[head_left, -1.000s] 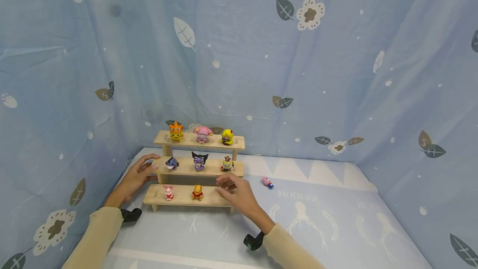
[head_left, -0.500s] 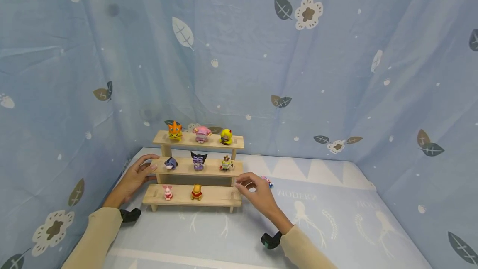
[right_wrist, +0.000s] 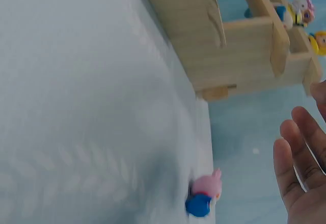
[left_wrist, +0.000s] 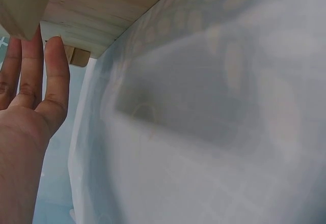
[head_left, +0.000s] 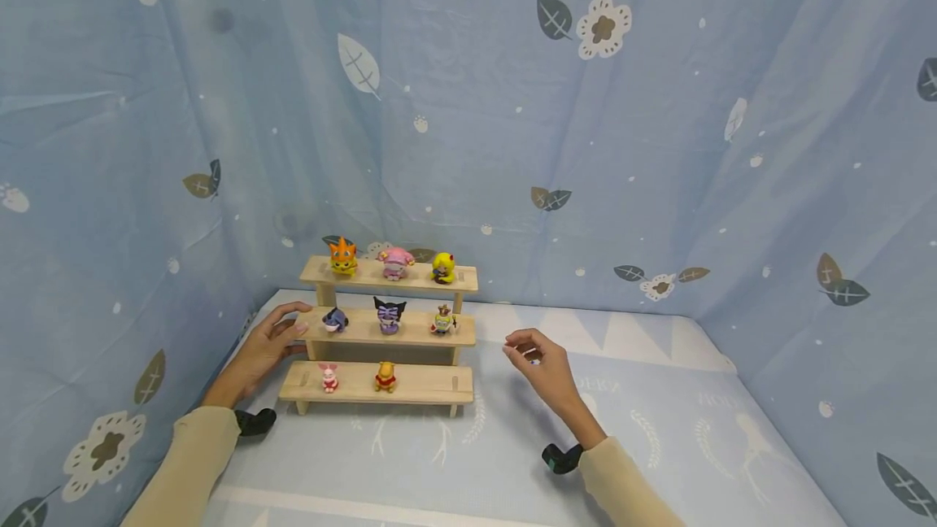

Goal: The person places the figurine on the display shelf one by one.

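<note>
A three-tier wooden display shelf stands on the table's left part, bearing several small figurines. My left hand holds the left end of its middle tier; in the left wrist view fingers reach up to the wood. My right hand hovers right of the shelf, fingers loosely bent, nothing in them. Behind it, a pink and blue figurine lies on the cloth, mostly hidden in the head view. On the bottom tier are a piglet figurine and a yellow bear figurine, both toward the left.
The middle tier holds a donkey figurine, a black-eared purple figurine and a small yellow figurine. Orange, pink and yellow-haired figurines stand on top. Blue patterned curtains enclose the table.
My right hand has moved right, away from the bottom tier's right end, and now covers most of the loose pink and blue figurine. My left hand has stayed on the shelf.
</note>
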{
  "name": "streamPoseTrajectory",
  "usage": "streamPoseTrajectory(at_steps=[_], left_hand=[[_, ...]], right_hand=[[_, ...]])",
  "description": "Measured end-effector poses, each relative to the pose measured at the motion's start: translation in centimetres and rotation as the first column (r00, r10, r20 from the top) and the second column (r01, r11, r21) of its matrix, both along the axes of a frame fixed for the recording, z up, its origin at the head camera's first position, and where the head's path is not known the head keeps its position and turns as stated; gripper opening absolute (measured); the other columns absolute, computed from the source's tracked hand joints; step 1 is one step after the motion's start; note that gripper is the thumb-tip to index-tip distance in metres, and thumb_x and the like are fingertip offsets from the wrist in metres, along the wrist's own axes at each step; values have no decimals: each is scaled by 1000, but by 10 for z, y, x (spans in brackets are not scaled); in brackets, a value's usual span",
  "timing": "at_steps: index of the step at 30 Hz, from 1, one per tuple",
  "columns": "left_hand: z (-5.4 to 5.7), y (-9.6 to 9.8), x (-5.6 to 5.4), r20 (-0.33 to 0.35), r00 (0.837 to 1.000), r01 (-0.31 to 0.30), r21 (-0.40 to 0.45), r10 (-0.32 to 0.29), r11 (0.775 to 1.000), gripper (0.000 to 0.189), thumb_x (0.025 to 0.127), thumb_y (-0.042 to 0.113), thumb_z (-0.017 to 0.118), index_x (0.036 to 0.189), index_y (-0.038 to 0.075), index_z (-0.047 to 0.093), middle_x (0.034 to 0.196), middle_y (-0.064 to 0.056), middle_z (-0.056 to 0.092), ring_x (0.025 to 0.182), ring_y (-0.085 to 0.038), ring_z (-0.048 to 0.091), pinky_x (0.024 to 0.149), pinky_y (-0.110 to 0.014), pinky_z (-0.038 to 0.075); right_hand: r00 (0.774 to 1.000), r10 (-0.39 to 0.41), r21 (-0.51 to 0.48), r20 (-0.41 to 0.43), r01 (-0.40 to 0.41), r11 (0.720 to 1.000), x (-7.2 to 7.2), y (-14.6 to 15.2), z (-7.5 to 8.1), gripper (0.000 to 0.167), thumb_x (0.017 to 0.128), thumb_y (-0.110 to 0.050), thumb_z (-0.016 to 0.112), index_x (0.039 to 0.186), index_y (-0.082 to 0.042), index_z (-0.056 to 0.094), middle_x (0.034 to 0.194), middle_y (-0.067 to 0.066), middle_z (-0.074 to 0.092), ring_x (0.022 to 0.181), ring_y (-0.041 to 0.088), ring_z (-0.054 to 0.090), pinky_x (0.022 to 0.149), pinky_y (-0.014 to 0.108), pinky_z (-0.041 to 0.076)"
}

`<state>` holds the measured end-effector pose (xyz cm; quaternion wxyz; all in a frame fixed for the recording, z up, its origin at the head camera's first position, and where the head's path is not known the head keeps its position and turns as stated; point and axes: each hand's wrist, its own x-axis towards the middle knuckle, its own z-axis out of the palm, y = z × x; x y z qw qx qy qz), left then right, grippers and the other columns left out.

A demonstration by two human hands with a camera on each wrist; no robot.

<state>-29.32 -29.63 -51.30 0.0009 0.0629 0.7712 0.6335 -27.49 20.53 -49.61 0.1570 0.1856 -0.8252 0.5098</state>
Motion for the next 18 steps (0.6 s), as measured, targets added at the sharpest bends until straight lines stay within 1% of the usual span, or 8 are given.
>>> streamPoseTrajectory(at_steps=[4, 8, 11, 15, 18], left_hand=[[0, 0, 0, 0, 1000, 2, -1, -2, 1000, 59, 104, 43, 62, 152, 17, 40, 147, -26, 44, 111, -9, 58, 93, -41, 57], [0, 0, 0, 5, 1000, 2, -2, -2, 1000, 62, 103, 43, 62, 153, 16, 38, 148, -26, 43, 112, -10, 58, 94, -42, 57], [-1, -1, -1, 8, 1000, -1, -5, 1, 1000, 63, 103, 44, 62, 154, 15, 38, 149, -27, 43, 112, -11, 58, 94, -43, 57], [-2, -1, -1, 5, 1000, 0, -2, 0, 1000, 60, 104, 43, 62, 153, 17, 39, 149, -27, 43, 112, -10, 58, 94, -42, 57], [-2, 0, -2, 1, 1000, 2, 4, -2, 1000, 58, 104, 42, 62, 152, 17, 40, 148, -27, 43, 111, -9, 58, 93, -42, 57]], right_hand=[[999, -37, 15, 2, 37, 999, -5, 14, -3, 20, 95, -26, 78, 110, -16, 73, 102, -8, 72, 90, 14, 68, 77, 28, 57], [997, -75, 46, 3, 75, 996, -11, 26, -6, 23, 94, -23, 79, 113, -10, 72, 102, -5, 72, 91, 15, 68, 77, 28, 57], [994, -102, 56, 37, 100, 993, -14, 32, -7, 22, 95, -23, 78, 112, -10, 73, 101, -4, 72, 92, 16, 68, 77, 27, 56], [987, -131, 69, 94, 125, 990, -20, 38, -10, 22, 95, -23, 78, 113, -11, 73, 103, -2, 72, 93, 17, 67, 78, 27, 56], [983, -149, 88, 111, 139, 986, -24, 41, -13, 23, 95, -21, 78, 114, -9, 72, 105, 2, 72, 93, 19, 67, 79, 28, 56]])
